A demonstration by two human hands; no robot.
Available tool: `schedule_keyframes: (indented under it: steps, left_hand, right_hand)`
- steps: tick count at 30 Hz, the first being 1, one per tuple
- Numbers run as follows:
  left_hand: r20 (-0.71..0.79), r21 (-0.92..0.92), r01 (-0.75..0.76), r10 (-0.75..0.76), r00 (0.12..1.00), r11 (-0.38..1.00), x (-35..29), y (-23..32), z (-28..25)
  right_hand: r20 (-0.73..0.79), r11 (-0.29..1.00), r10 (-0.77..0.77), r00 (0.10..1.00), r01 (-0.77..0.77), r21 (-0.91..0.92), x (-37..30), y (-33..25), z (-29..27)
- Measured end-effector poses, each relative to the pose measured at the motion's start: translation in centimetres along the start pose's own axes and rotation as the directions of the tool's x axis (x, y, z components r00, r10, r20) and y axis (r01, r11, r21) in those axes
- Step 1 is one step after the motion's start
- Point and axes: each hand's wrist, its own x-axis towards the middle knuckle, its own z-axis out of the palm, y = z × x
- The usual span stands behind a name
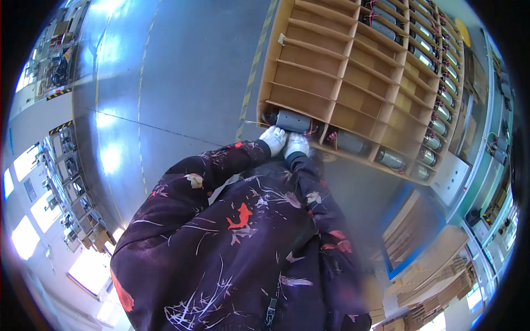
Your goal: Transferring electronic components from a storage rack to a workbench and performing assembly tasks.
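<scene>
A dark grey cylindrical motor (pixel 293 121) with a black end and thin red wires lies in the near left corner compartment of a large divided cardboard box (pixel 264 83). My left hand (pixel 273 139), in a white glove, presses its curled fingers against the motor's near side. Close beside it, my right hand (pixel 297 144), also gloved in white, has its fingers bent at the same side of the motor, nearer the wired end. Both sets of fingertips are partly hidden. Another grey motor (pixel 352 142) sits in the neighbouring compartment to the right.
Several silver motors (pixel 438 126) fill the box's right-hand columns; cardboard dividers (pixel 361 105) separate the cells. A blue-edged frame (pixel 414 231) and stacked flat cardboard (pixel 430 276) stand at the lower right. A conveyor line (pixel 480 182) runs along the right. Yellow-striped floor tape (pixel 255 60) passes left of the box.
</scene>
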Motion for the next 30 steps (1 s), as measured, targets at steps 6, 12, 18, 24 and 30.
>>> schedule_keyframes:
  steps: [6,12,18,24,30]
  left_hand:
    - [0.396,-0.117,0.15,-0.093,0.913,0.982,3.3,1.5,-0.4]
    - [0.528,-0.261,0.339,-0.16,0.834,0.904,5.8,0.4,0.3]
    - [0.39,-0.202,0.383,-0.285,0.876,0.901,5.4,1.1,1.6]
    - [0.08,-0.108,0.47,-0.464,0.882,0.876,7.2,11.4,-2.3]
    - [0.099,0.025,0.763,-0.761,0.641,0.646,6.7,27.1,7.3]
  right_hand:
    - [0.193,0.967,0.247,0.95,-0.227,-0.12,3.0,1.7,3.4]
    - [0.259,0.969,0.243,0.935,-0.223,-0.104,3.2,3.5,1.7]
    - [0.066,0.467,-0.125,0.99,0.0,0.884,-5.5,13.3,-3.0]
    - [-0.156,0.293,0.732,0.664,-0.1,0.951,-22.5,39.1,10.0]
    - [0.227,-0.19,0.916,0.332,-0.141,0.972,-35.6,54.9,21.9]
